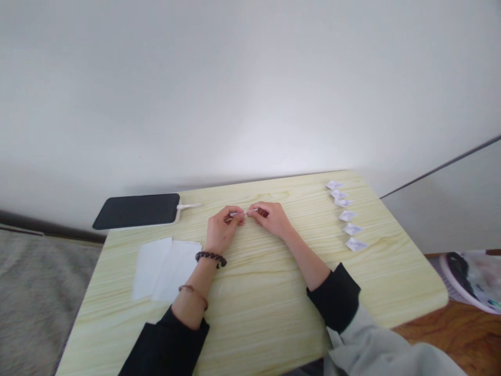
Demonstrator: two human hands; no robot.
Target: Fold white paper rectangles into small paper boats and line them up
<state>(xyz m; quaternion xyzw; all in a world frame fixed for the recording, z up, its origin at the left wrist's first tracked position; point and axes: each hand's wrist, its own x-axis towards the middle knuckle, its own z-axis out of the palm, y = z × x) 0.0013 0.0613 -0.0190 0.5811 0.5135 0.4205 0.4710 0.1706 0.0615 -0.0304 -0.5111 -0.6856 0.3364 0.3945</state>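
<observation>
Both my hands meet near the far middle of a light wooden table (258, 308). My left hand (222, 230) and my right hand (272, 218) are closed in a pinch on a small piece of white paper (245, 212) held between them just above the tabletop. The left wrist wears a dark bead bracelet and a thin cord. Two flat white paper sheets (164, 266) lie to the left of my left forearm.
A row of several small folded white paper pieces (346, 215) runs along the table's right side. A black phone (136, 210) with a white cable plugged in lies at the far left corner. A wall stands behind; a basket (469, 279) sits on the floor at right.
</observation>
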